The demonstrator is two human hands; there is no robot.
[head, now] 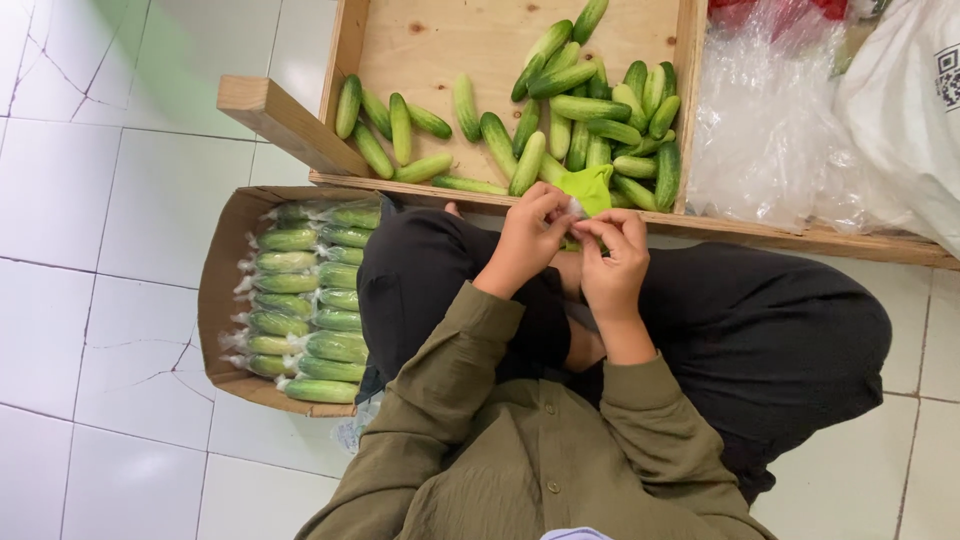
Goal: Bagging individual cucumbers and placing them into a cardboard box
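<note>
Head view, looking straight down: nearest the camera is the person's olive-green shirt (540, 450), buttoned down the front, with both sleeves running forward to the wrists; beyond it lie the crossed legs in black trousers (760, 330), seated on a white tiled floor (110, 250); the left hand (528, 238) and the right hand (612, 258) meet above the lap, close together, fingertips turned inward toward each other; both sets of fingers are pinched on a small wrapped cucumber (588, 190), a bright green piece with a twist of clear film at its near end; the left thumb and forefinger grip the film twist, the right forefinger and thumb close on the same end from the other side; the wrapped cucumber sits just above the near rail of the wooden crate, partly overlapping the loose pile behind it; to the person's left, touching the left knee, stands a cardboard box (215, 290) filled with packed cucumbers (310, 300), each sealed in clear film and laid crosswise in two columns; farther out, the wooden crate (440, 40) holds loose cucumbers (590, 120), heaped at its right side and scattered thinly at its left; a wooden batten (285, 122) lies slanted at the left corner; beside the crate's right wall lie clear plastic bags (770, 130) and a white sack (910, 120).
</note>
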